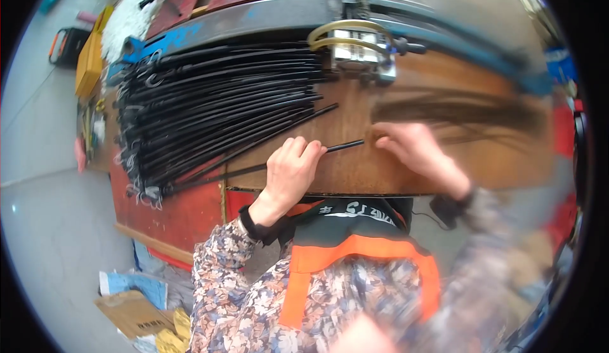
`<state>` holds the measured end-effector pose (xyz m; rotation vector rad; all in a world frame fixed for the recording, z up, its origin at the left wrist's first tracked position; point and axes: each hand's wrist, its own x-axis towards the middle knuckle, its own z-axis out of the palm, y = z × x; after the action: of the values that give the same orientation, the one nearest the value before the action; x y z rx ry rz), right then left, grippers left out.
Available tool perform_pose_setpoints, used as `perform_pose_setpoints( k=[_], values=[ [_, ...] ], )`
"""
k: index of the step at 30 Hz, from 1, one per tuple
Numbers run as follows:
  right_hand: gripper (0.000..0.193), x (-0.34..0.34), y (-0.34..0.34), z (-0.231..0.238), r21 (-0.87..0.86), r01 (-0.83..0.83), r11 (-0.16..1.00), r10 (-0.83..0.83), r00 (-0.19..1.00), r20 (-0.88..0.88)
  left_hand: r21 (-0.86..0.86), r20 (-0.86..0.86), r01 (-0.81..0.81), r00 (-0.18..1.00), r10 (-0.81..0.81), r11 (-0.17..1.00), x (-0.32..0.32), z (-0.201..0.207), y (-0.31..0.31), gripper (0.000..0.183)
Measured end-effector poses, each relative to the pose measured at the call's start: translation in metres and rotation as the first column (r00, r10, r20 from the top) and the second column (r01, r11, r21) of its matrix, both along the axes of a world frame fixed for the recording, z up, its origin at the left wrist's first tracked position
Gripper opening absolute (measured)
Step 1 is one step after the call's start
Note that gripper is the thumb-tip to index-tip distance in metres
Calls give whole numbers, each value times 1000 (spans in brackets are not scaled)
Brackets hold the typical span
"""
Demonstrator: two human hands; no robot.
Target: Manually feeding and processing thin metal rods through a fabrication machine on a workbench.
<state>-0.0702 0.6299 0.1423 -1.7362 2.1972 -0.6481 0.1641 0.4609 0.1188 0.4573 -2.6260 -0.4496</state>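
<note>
My left hand point(292, 170) is closed round a slim black rod point(346, 146), near the table's front edge. One end of the rod sticks out to the right past my thumb; the other runs left toward a row of similar black rods point(222, 102). Pale hook-like loops point(147, 194) show at that row's left ends. My right hand point(412, 150) hovers just right of the held rod's tip, its fingers blurred by motion, so what they hold, if anything, is unclear. Behind it lies a smeared bunch of thin dark strands point(463, 110).
A metal clamp-like device point(363, 53) with a yellowish hose stands at the back of the wooden table point(342, 174). A blue-grey metal beam point(254, 19) crosses behind the rods. To the left stands a yellow box point(90, 64). Cardboard point(133, 315) lies at the lower left.
</note>
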Motion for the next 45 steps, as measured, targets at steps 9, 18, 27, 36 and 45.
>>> perform_pose_setpoints(
  k=[9,18,27,36,45],
  values=[
    [30,11,19,-19,-231,-73,970,126,967,222,72,64,146,987,-151,987,-10,27,24,16],
    [49,11,29,-24,-283,-66,957,130,969,212,180,44,184,980,-195,966,-12,33,36,20],
    [53,20,24,-7,-249,-325,912,262,930,-256,177,36,200,977,-209,964,-9,24,47,22],
    [27,16,21,-1,-231,145,962,-31,899,437,-290,159,-80,979,130,954,-9,-7,-27,23],
    [25,24,3,-17,-249,60,967,8,965,263,56,76,42,996,-46,998,-1,25,18,18]
  ],
)
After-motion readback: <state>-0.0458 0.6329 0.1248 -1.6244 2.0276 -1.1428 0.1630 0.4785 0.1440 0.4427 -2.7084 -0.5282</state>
